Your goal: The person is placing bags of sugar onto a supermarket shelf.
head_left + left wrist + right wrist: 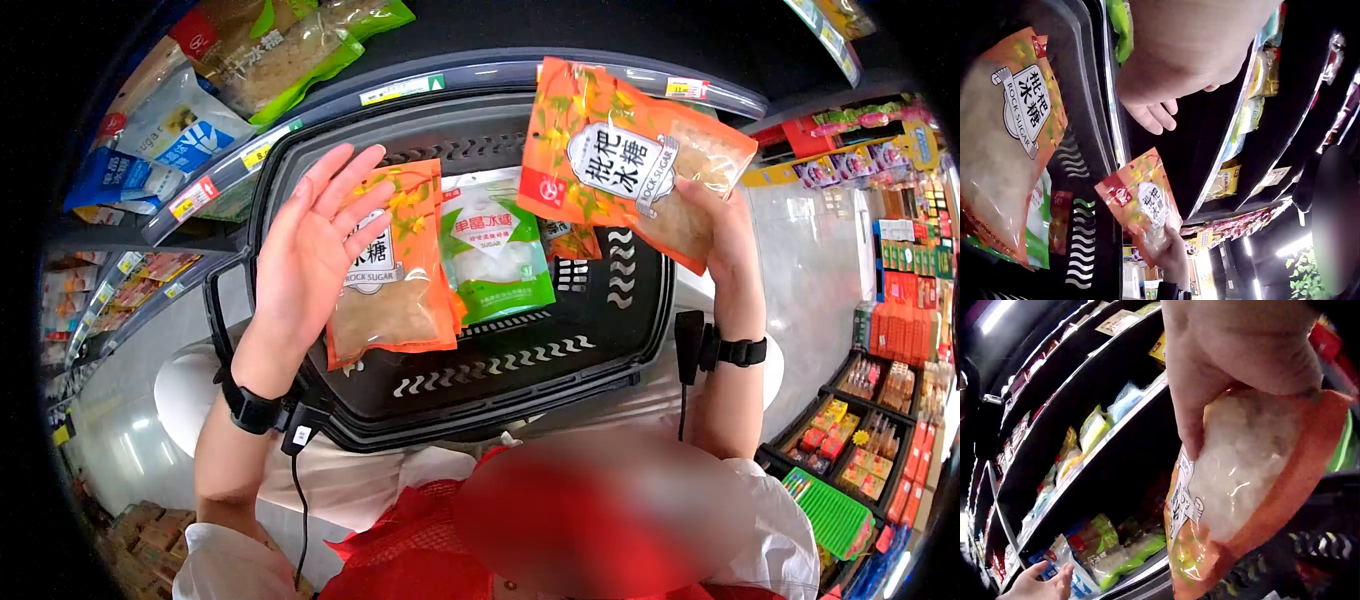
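Observation:
In the head view my right hand (722, 232) grips an orange bag of rock sugar (620, 150) by its lower right corner, thumb across the clear window. The bag tilts over the right back part of a black shopping basket (480, 410). My left hand (315, 240) is held up with fingers extended, palm showing, holding nothing. It overlaps a second orange rock sugar bag (395, 310) lying in the basket. Beside that lies a green and white sugar bag (495, 255). Part of another orange packet (575, 240) shows behind it, mostly hidden.
A dark shelf with price tags (402, 90) runs behind the basket. Blue and white sugar bags (180, 140) and a green-edged bag (310, 60) sit on it at the left. On the right, displays of packaged goods (900, 320) stand past the grey floor (805, 290).

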Demonstrator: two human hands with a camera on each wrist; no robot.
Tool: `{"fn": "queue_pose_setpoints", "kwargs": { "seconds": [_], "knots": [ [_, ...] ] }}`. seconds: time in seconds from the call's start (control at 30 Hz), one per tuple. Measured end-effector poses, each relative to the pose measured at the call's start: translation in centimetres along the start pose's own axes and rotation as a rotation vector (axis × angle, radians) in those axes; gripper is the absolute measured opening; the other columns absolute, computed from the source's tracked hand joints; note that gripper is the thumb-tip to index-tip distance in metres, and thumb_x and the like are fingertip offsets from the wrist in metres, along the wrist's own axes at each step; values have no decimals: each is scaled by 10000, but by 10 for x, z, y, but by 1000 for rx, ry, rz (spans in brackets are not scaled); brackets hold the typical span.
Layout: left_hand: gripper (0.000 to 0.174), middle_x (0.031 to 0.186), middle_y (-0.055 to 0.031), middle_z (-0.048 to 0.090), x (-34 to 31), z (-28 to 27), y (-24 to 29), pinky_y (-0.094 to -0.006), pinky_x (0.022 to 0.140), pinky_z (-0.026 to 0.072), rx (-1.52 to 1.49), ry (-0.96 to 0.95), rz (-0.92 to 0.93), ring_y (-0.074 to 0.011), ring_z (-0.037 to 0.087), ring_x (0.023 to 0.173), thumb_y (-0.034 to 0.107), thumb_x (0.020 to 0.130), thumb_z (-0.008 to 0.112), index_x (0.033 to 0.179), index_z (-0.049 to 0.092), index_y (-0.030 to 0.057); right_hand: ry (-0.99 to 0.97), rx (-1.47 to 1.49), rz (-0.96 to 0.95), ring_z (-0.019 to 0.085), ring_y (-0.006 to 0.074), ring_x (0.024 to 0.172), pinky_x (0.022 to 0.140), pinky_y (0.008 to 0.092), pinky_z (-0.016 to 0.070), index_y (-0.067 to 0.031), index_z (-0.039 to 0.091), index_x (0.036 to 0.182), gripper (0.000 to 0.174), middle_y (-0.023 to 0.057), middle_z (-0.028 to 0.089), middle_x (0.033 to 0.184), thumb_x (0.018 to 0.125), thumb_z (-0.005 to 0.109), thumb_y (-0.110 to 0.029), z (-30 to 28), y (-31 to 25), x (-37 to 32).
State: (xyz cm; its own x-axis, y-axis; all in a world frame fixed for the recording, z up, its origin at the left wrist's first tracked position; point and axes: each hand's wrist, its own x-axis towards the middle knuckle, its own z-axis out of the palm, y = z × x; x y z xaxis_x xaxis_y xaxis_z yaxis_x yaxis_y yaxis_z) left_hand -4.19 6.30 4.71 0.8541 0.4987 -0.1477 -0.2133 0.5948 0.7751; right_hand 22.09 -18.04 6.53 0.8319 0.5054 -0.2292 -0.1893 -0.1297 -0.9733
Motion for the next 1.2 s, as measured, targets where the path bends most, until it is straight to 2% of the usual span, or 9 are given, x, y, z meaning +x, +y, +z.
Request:
{"fn": "queue_pose_setpoints", "kwargs": {
  "seconds": [0.1, 0.13, 0.27, 0.37, 0.5, 0.77, 0.9, 1.0, 1.2],
  "knots": [
    [457, 1306, -142, 381, 3, -4, -4, -339, 913, 383, 8, -30, -34, -217, 485, 1074, 318, 908, 334, 1274, 323, 45, 112, -258, 25, 606, 167, 818, 723, 300, 486, 23, 552, 1022, 334, 86, 617, 942, 717, 645, -75, -16, 22, 6],
    [457, 1306, -142, 381, 4, -5, -5, -339, 913, 383, 10, -37, -41, -217, 485, 1074, 318, 908, 334, 1274, 323, 45, 177, -489, -18, 626, 202, 786, 700, 312, 492, 23, 582, 960, 361, 128, 636, 885, 660, 695, -144, -21, 31, 9],
    [464, 1303, -105, 383, 6, -7, -12, -311, 873, 414, 28, -16, -104, -174, 496, 1023, 316, 913, 352, 1287, 309, 46, 228, -960, 26, 612, 319, 821, 726, 359, 486, 34, 575, 937, 498, 224, 613, 870, 572, 705, -279, -21, 55, 20],
    [454, 1290, -102, 398, 6, -6, -13, -310, 862, 422, 37, 2, -119, -168, 506, 1005, 311, 914, 354, 1281, 317, 46, 230, -1196, 54, 607, 336, 810, 733, 385, 483, 29, 566, 931, 463, 211, 618, 855, 597, 674, -272, 15, 32, 5],
    [445, 1272, -102, 415, 5, -8, -13, -307, 852, 432, 38, 17, -111, -163, 515, 984, 307, 913, 362, 1271, 328, 44, 185, -1256, -35, 592, 366, 833, 738, 406, 478, 28, 538, 908, 409, 238, 606, 841, 630, 654, -247, 24, 53, 13],
    [440, 1235, -101, 444, -2, -8, -3, -307, 838, 445, -1, -9, -78, -163, 523, 971, 302, 909, 378, 1259, 340, 37, 126, -1306, 32, 591, 360, 857, 769, 407, 476, 34, 519, 909, 354, 233, 600, 899, 675, 629, -207, 38, 101, 45],
    [435, 1209, -100, 467, -7, -9, -1, -308, 825, 453, -11, -28, -78, -169, 538, 946, 307, 908, 381, 1245, 354, 34, -47, -1204, 80, 568, 370, 896, 777, 390, 458, 51, 553, 951, 386, 254, 586, 914, 673, 599, -212, 35, 158, 65],
    [433, 1203, -103, 474, -7, -11, 0, -306, 817, 456, -19, -18, -69, -175, 544, 940, 309, 908, 380, 1238, 361, 30, -145, -1230, 83, 565, 373, 904, 773, 395, 450, 62, 585, 883, 324, 265, 582, 913, 681, 588, -192, 41, 182, 62],
    [428, 1199, -111, 477, -8, -10, 4, -312, 827, 444, -9, 7, -68, -177, 537, 953, 308, 907, 363, 1230, 366, 27, -52, -1182, 15, 563, 375, 911, 760, 407, 455, 58, 566, 882, 325, 277, 576, 910, 694, 594, -205, 50, 176, 73]
  ]
}}
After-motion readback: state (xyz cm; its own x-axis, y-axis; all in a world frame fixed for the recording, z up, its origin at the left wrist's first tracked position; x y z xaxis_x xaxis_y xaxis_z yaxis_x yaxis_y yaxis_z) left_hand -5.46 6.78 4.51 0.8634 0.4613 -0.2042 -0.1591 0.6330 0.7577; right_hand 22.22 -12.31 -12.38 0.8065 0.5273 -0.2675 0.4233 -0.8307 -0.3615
